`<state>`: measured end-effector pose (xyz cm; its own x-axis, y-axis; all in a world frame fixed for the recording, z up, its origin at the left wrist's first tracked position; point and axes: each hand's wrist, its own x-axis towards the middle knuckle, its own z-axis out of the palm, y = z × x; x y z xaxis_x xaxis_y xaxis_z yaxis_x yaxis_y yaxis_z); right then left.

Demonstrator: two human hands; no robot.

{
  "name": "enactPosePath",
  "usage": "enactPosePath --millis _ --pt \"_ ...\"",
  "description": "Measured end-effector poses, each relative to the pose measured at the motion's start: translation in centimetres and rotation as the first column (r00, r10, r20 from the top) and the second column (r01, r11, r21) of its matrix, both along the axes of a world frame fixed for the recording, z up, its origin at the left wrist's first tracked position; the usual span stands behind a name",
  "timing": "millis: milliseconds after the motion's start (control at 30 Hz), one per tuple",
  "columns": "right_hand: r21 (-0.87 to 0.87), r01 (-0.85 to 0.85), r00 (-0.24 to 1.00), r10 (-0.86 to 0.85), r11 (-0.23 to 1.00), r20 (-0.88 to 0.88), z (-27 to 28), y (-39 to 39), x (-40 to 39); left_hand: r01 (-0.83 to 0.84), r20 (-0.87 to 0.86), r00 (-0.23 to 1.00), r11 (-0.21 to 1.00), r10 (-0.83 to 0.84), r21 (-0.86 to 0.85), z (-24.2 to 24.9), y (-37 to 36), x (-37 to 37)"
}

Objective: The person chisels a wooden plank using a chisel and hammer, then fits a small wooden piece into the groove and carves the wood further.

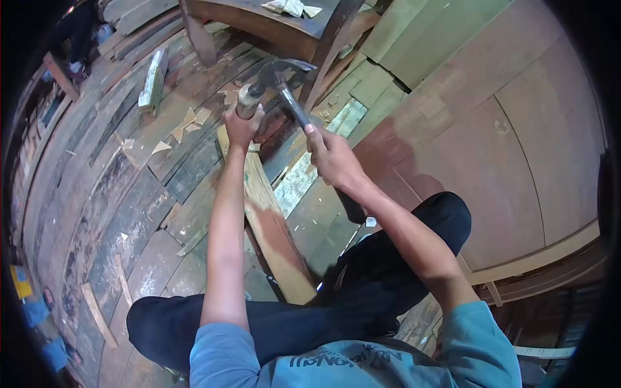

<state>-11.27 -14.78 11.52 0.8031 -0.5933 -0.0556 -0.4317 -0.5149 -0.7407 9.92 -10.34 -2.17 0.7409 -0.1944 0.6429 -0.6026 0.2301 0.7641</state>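
Observation:
My right hand is wrapped round the dark handle of a claw hammer, its metal head up and to the left. The hammer head overlaps the top of a wooden-handled chisel in this view. That chisel is gripped in my left hand, its blade hidden from view. Below the left hand, a long pale wooden plank runs from near the hand down towards my crossed legs.
A wooden bench with scraps on top stands ahead. Large wooden panels lean along the right side. Wood chips and a short block lie on the plank floor to the left. A whitish strip lies beside the plank.

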Motion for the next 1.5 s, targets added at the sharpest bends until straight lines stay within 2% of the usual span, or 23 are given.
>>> enactPosePath --millis 67,167,200,233,333,367,433,467,500,567,633,833,867,967,1067,1133,1167,1267,1367,1400,1433,1467,1500 --pt "0.085 0.014 1.0 -0.015 0.996 0.015 1.4 0.6 0.4 0.009 -0.039 0.999 1.0 -0.008 0.025 -0.1 0.0 0.6" --pt "0.048 0.04 0.953 -0.052 0.998 0.3 5.3 0.6 0.3 -0.04 0.044 0.998 0.999 0.04 -0.001 -0.9 -0.5 0.8" --pt "0.149 0.06 0.913 -0.114 0.987 0.391 7.2 0.7 0.2 -0.027 0.035 0.999 0.998 0.025 0.05 -0.8 -0.3 0.8" --pt "-0.002 0.11 0.88 -0.097 0.994 0.464 9.2 0.5 -0.2 -0.014 0.017 1.0 0.995 0.012 0.099 -0.8 0.0 0.7" --pt "0.104 -0.101 0.597 -0.023 0.989 0.802 13.2 0.3 -0.8 -0.04 0.02 0.999 0.997 0.039 0.069 -0.6 0.3 0.5" --pt "0.197 -0.248 0.469 -0.06 0.948 0.881 13.6 0.2 -0.8 -0.207 0.116 0.974 0.971 0.193 0.12 -1.3 0.0 0.9" --pt "0.343 -0.403 0.411 -0.167 0.849 0.896 9.6 0.0 -0.5 -0.046 0.025 0.999 0.979 0.042 0.2 -1.3 0.3 1.0" --pt "0.222 0.053 0.644 -0.203 0.974 0.738 5.8 1.4 0.1 -0.045 0.019 0.999 0.978 0.042 0.204 -1.7 0.5 0.6" --pt "-0.561 0.203 0.885 0.095 0.803 0.456 -0.2 -1.0 -0.2 -0.034 0.002 0.999 0.992 0.034 0.12 -1.7 0.4 0.5" --pt "-0.221 0.011 0.999 0.0 0.975 0.047 -1.4 0.6 1.0 -0.004 0.031 1.0 0.999 0.003 0.038 -0.8 0.4 0.9" --pt "0.061 0.067 0.991 -0.074 0.996 0.113 1.1 1.1 0.8 -0.018 0.0 1.0 0.999 0.018 0.036 -0.7 0.9 1.3" --pt "0.051 0.077 0.924 -0.09 0.996 0.372 1.2 2.4 0.5 -0.102 0.086 0.992 0.991 0.095 0.082 -1.0 0.4 1.6" --pt "-0.089 0.066 0.961 -0.039 0.994 0.274 0.8 2.4 0.6 -0.063 0.064 0.996 0.994 0.057 0.093 -0.8 0.7 1.3" --pt "0.006 -0.029 0.999 0.029 1.0 -0.02 0.3 1.8 0.5 -0.004 0.017 1.0 0.999 0.003 0.05 -0.4 1.2 1.1" --pt "0.143 0.063 0.996 -0.071 0.988 0.051 2.8 2.4 0.3 -0.053 0.043 0.998 0.996 0.05 0.072 -1.4 0.7 1.5" --pt "0.222 0.094 0.944 -0.157 0.971 0.289 7.0 3.4 0.1 -0.105 0.032 0.994 0.987 0.102 0.118 -3.3 -0.1 2.3" --pt "0.036 0.078 0.887 -0.085 0.996 0.455 8.8 3.1 0.0 -0.086 0.012 0.996 0.989 0.085 0.122 -2.3 0.2 1.9" --pt "0.152 -0.111 0.493 -0.078 0.982 0.866 12.5 1.3 0.0 -0.103 0.062 0.993 0.994 0.099 0.049 -2.8 -0.1 2.3" --pt "0.11 -0.253 0.34 -0.019 0.961 0.94 9.3 1.5 0.3 -0.047 0.068 0.997 0.997 0.043 0.056 -1.9 0.7 1.8" --pt "0.214 -0.077 0.648 -0.114 0.974 0.753 5.7 1.0 -0.5 -0.076 0.082 0.994 0.992 0.068 0.099 -2.1 0.7 1.8" --pt "-0.583 0.254 0.876 0.072 0.772 0.477 2.0 1.3 0.3 -0.103 0.105 0.99 0.985 0.089 0.139 -2.2 0.6 1.8" --pt "-0.404 -0.051 0.992 0.093 0.913 0.085 -0.2 0.8 0.4 -0.103 0.053 0.994 0.98 0.095 0.168 -3.0 0.2 1.9" --pt "-0.211 -0.03 0.999 0.026 0.977 -0.024 -0.6 0.7 1.6 -0.082 0.048 0.996 0.992 0.077 0.096 -2.1 0.8 1.6"
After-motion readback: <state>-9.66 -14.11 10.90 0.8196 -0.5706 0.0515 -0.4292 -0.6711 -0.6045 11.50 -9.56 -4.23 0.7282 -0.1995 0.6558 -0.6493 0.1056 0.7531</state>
